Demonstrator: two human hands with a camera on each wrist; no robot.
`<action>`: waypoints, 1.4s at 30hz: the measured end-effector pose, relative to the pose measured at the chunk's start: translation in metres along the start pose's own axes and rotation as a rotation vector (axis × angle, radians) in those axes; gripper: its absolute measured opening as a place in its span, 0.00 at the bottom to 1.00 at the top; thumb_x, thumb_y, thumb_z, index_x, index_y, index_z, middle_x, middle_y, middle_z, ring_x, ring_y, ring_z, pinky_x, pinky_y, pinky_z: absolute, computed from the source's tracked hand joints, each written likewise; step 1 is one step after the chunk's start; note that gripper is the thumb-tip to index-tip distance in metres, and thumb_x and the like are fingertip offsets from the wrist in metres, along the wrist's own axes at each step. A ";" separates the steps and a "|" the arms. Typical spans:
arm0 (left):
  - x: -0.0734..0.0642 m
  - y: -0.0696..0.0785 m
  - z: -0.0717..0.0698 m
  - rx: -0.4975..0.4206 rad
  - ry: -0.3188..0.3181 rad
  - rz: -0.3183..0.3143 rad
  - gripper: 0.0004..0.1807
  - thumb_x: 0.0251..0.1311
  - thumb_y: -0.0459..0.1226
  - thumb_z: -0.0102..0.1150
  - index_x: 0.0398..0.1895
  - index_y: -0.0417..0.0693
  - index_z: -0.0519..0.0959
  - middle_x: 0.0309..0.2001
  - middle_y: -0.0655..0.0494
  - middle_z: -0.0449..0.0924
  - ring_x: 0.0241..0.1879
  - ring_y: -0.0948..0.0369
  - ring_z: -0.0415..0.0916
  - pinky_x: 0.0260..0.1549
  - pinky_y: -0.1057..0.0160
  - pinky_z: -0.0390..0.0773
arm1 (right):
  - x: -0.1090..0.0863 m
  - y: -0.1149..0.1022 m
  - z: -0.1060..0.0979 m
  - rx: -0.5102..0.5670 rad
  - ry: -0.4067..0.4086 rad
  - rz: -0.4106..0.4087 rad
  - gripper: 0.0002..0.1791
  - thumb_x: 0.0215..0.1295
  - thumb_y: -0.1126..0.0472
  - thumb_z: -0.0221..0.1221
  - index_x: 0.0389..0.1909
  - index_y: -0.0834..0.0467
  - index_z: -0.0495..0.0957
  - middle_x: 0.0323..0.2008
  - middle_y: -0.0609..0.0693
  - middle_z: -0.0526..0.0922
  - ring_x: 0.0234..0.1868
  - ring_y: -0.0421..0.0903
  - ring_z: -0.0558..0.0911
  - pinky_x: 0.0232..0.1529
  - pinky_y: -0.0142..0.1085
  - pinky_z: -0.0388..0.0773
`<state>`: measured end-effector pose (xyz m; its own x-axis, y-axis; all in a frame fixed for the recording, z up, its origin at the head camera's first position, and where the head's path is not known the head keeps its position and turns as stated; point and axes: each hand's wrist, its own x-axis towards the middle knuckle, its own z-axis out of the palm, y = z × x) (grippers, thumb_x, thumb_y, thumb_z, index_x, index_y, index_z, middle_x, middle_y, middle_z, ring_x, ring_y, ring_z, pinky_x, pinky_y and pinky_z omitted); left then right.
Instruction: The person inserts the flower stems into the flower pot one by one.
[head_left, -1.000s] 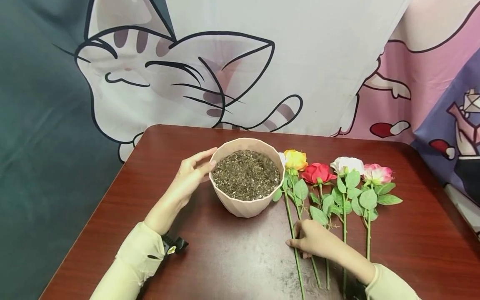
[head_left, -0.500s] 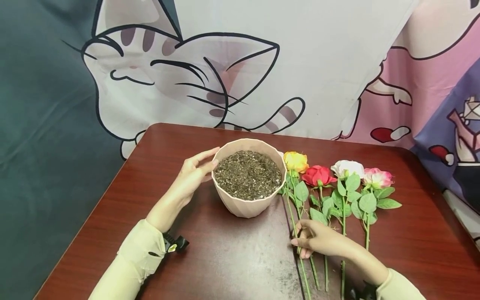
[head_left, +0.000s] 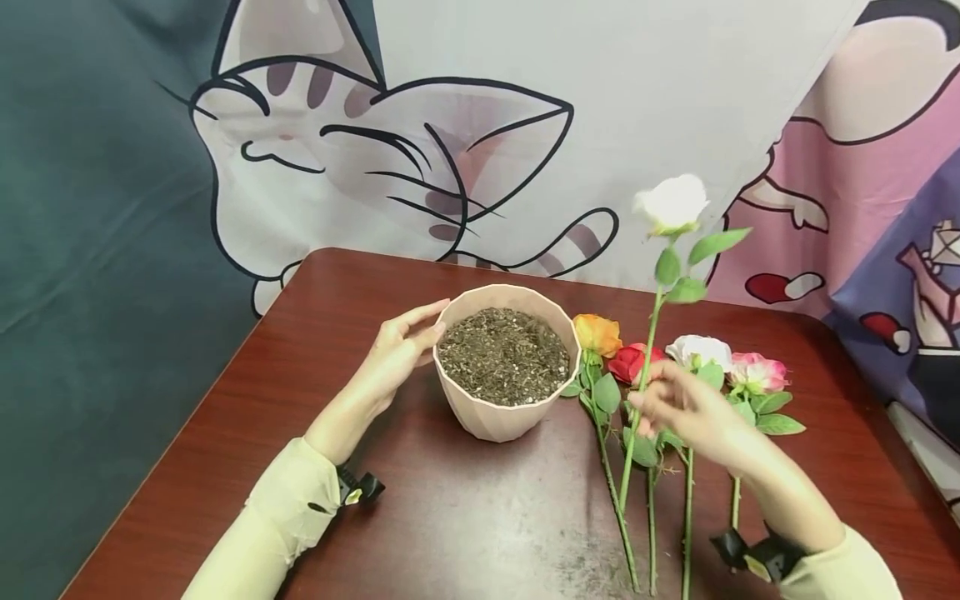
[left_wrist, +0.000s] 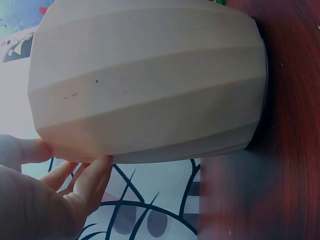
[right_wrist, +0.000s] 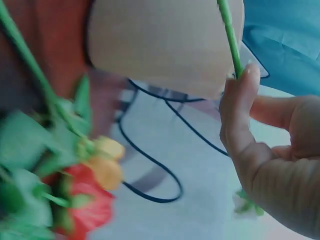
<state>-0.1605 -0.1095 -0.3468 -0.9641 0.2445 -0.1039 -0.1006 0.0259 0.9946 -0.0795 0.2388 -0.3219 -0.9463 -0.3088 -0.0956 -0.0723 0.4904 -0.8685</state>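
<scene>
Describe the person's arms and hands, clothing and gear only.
Both the left sleeve and right sleeve are pale cream, the left showing a small dark slit near its cuff. The left hand and right hand wear no gloves. The left wrist device and right wrist device are black, each with a small yellow patch.

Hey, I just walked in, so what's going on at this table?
A person pinches a white rose by its stem in their right hand, blossom up, while the left hand rests against a pale pot holding soil. The raised rose is beside the pot, not in the soil. Four more roses lie on the table: orange, red, white and pink-and-white.
</scene>
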 end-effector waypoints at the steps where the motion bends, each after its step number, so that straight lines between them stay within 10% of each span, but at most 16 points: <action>1: 0.001 0.000 0.001 0.000 -0.002 0.003 0.24 0.67 0.36 0.49 0.66 0.50 0.66 0.61 0.47 0.69 0.57 0.55 0.69 0.54 0.54 0.72 | 0.004 -0.004 -0.004 -0.021 0.033 -0.024 0.12 0.68 0.62 0.53 0.43 0.67 0.63 0.24 0.54 0.79 0.25 0.46 0.81 0.28 0.37 0.80; 9: 0.001 -0.003 0.003 -0.007 0.003 -0.008 0.24 0.66 0.35 0.50 0.66 0.49 0.66 0.60 0.45 0.70 0.55 0.57 0.70 0.52 0.57 0.74 | 0.036 -0.044 -0.023 -0.117 0.234 -0.212 0.07 0.71 0.64 0.48 0.43 0.64 0.64 0.28 0.46 0.81 0.27 0.42 0.81 0.28 0.32 0.79; 14: 0.000 -0.002 -0.001 -0.023 0.014 0.000 0.24 0.66 0.34 0.51 0.65 0.50 0.68 0.59 0.44 0.71 0.54 0.58 0.71 0.51 0.58 0.75 | 0.062 -0.068 -0.027 0.167 0.204 -0.347 0.01 0.70 0.68 0.47 0.38 0.63 0.65 0.28 0.49 0.81 0.26 0.42 0.80 0.31 0.31 0.79; 19: 0.001 -0.003 -0.003 -0.023 0.015 0.008 0.23 0.66 0.35 0.51 0.65 0.49 0.68 0.59 0.44 0.71 0.53 0.59 0.72 0.50 0.59 0.75 | 0.089 -0.081 -0.023 0.167 0.211 -0.462 0.04 0.68 0.70 0.49 0.32 0.62 0.68 0.23 0.51 0.80 0.22 0.44 0.78 0.29 0.31 0.76; 31: 0.002 -0.002 -0.003 -0.019 0.006 0.001 0.24 0.65 0.35 0.51 0.65 0.51 0.68 0.60 0.46 0.70 0.54 0.58 0.71 0.50 0.59 0.75 | 0.156 -0.075 0.003 0.152 0.115 -0.409 0.06 0.70 0.67 0.47 0.41 0.68 0.64 0.29 0.53 0.81 0.28 0.42 0.79 0.34 0.33 0.79; 42: 0.001 -0.002 -0.001 -0.018 0.004 -0.002 0.24 0.65 0.35 0.52 0.65 0.50 0.68 0.60 0.47 0.70 0.54 0.58 0.71 0.49 0.59 0.75 | 0.177 -0.059 0.023 -0.154 0.086 -0.432 0.10 0.71 0.62 0.48 0.47 0.64 0.65 0.37 0.58 0.84 0.38 0.49 0.81 0.41 0.40 0.78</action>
<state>-0.1618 -0.1105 -0.3490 -0.9647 0.2409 -0.1063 -0.1073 0.0091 0.9942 -0.2350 0.1363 -0.2984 -0.8412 -0.4464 0.3053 -0.5056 0.4489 -0.7368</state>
